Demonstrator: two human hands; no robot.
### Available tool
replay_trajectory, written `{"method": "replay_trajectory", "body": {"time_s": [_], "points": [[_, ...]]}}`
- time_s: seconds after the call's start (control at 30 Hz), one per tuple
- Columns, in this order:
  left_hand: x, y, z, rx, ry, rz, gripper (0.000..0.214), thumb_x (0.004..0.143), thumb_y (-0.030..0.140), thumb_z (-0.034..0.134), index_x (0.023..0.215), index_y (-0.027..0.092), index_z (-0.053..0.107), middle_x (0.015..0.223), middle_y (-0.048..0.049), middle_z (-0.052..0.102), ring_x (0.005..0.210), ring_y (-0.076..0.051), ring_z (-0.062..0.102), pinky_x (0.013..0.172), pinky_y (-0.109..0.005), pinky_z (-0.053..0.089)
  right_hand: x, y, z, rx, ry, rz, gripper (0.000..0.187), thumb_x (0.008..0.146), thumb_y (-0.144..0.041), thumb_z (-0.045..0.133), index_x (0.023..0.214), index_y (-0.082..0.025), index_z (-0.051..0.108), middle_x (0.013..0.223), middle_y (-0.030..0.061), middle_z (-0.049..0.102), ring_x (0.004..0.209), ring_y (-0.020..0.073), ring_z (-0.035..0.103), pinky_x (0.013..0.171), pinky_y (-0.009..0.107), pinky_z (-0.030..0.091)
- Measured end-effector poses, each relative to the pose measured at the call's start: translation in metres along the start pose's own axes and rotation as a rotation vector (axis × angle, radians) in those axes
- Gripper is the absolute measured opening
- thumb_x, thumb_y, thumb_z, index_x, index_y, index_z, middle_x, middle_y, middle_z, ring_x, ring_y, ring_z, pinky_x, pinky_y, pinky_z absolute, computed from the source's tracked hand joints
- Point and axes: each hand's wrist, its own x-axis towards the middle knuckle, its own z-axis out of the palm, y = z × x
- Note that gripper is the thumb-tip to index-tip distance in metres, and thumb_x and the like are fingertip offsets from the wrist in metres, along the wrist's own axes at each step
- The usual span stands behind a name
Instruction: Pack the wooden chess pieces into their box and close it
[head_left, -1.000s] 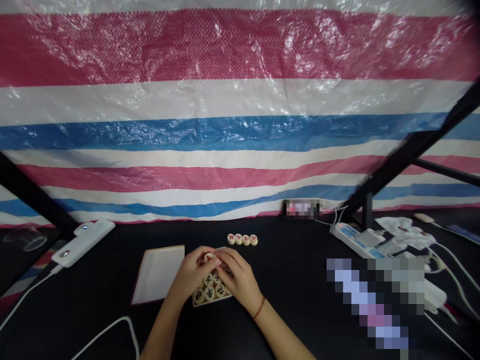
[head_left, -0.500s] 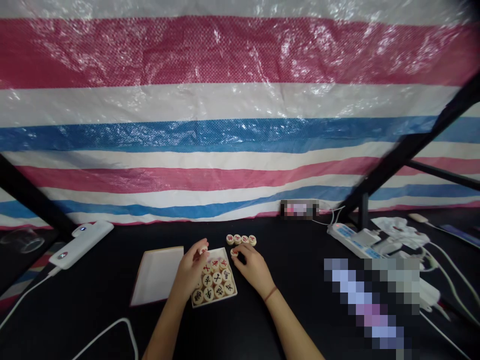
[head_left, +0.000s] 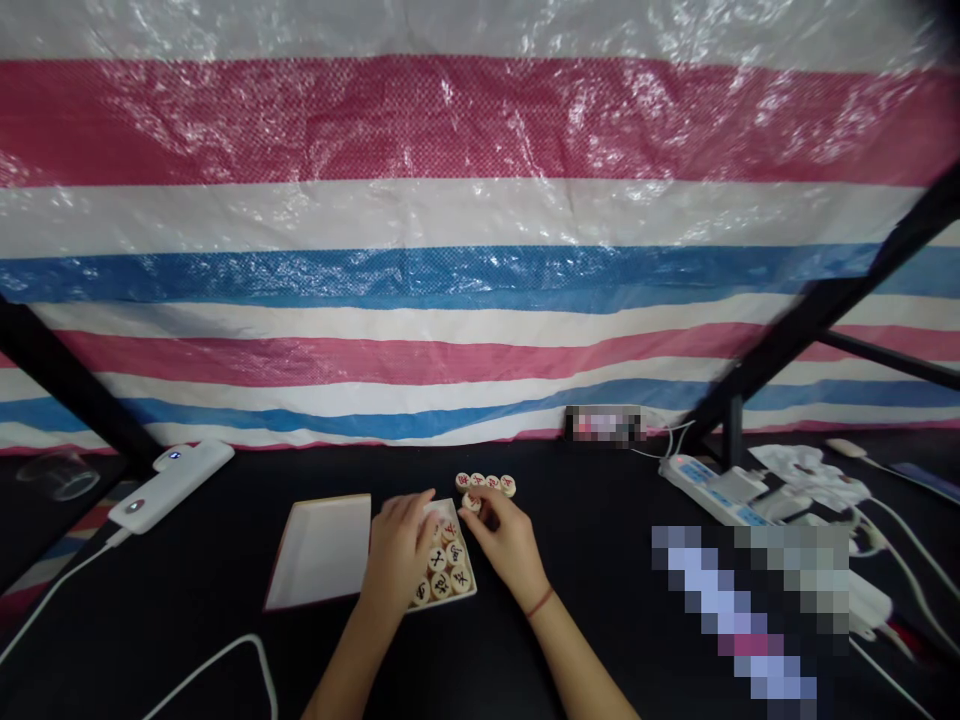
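The right hand [head_left: 506, 535] was nearly closed, its thumb and fingers pinching a round wooden xiangqi piece [head_left: 471, 502] at the top corner of a white tray [head_left: 474, 590]. The left hand [head_left: 401, 555] lay curved over the tray's left side, fingers loosely spread, hiding part of the tray; whether it gripped anything could not be made out. More pieces [head_left: 442, 560] filled the visible part of the tray, and a row of four [head_left: 486, 483] sat just beyond it on the black table [head_left: 225, 600]. A white lid [head_left: 319, 552] lay left of the tray. At lower right, a pixelated patch [head_left: 750, 610] hid whatever was there.
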Motion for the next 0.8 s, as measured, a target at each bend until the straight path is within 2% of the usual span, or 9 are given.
{"method": "replay_trajectory", "body": {"time_s": [0.07,0.2,0.33,0.47,0.6,0.8], "points": [[0.000,-0.001,-0.004,0.216,0.068,-0.033,0.036,0.091,0.023,0.041,0.118,0.025,0.066,0.123,-0.0070,0.066,0.122,-0.028,0.049,0.104,-0.048,0.033,0.002,0.011,-0.001,-0.081,0.027,0.060,0.012,0.085,-0.031,0.061,0.090,-0.021,0.064,0.087,0.0041,0.070,0.065,0.0157,0.060,0.067,0.029,0.052],[0.001,-0.005,-0.013,0.430,0.053,-0.199,0.036,0.089,0.018,0.043,0.111,0.028,0.070,0.128,-0.0053,0.063,0.122,-0.031,0.043,0.096,-0.052,0.032,0.003,0.022,0.003,-0.126,-0.012,0.079,0.008,0.082,-0.027,0.061,0.086,-0.021,0.064,0.093,0.0053,0.072,0.070,0.0178,0.061,0.069,0.030,0.051],[0.003,-0.014,-0.019,0.460,0.030,-0.252,0.037,0.089,0.018,0.042,0.111,0.028,0.070,0.127,-0.0065,0.063,0.120,-0.030,0.043,0.090,-0.049,0.033,0.002,0.020,0.005,-0.118,-0.054,0.054,0.010,0.078,-0.021,0.059,0.087,-0.021,0.064,0.091,0.0054,0.071,0.072,0.0184,0.061,0.070,0.030,0.052],[0.006,-0.021,-0.020,0.459,-0.026,-0.275,0.035,0.090,0.019,0.042,0.107,0.027,0.071,0.121,-0.0079,0.065,0.116,-0.030,0.047,0.088,-0.047,0.034,0.001,0.018,0.005,-0.116,-0.044,0.019,0.016,0.077,-0.017,0.053,0.089,-0.021,0.063,0.092,0.0051,0.068,0.075,0.0181,0.061,0.071,0.029,0.051],[0.008,-0.024,-0.020,0.460,-0.068,-0.274,0.037,0.092,0.020,0.039,0.109,0.027,0.070,0.118,-0.0092,0.065,0.113,-0.030,0.049,0.087,-0.047,0.035,0.001,0.018,0.005,-0.129,-0.043,0.022,0.013,0.078,-0.018,0.052,0.087,-0.022,0.061,0.091,0.0055,0.067,0.076,0.0189,0.061,0.070,0.029,0.051],[0.010,-0.028,-0.020,0.462,-0.040,-0.266,0.037,0.093,0.019,0.038,0.110,0.028,0.070,0.117,-0.0088,0.066,0.115,-0.028,0.051,0.087,-0.044,0.034,0.003,0.017,0.002,-0.126,-0.047,-0.002,0.006,0.084,-0.021,0.053,0.083,-0.022,0.058,0.090,0.0039,0.068,0.077,0.0183,0.061,0.074,0.029,0.050]]}}
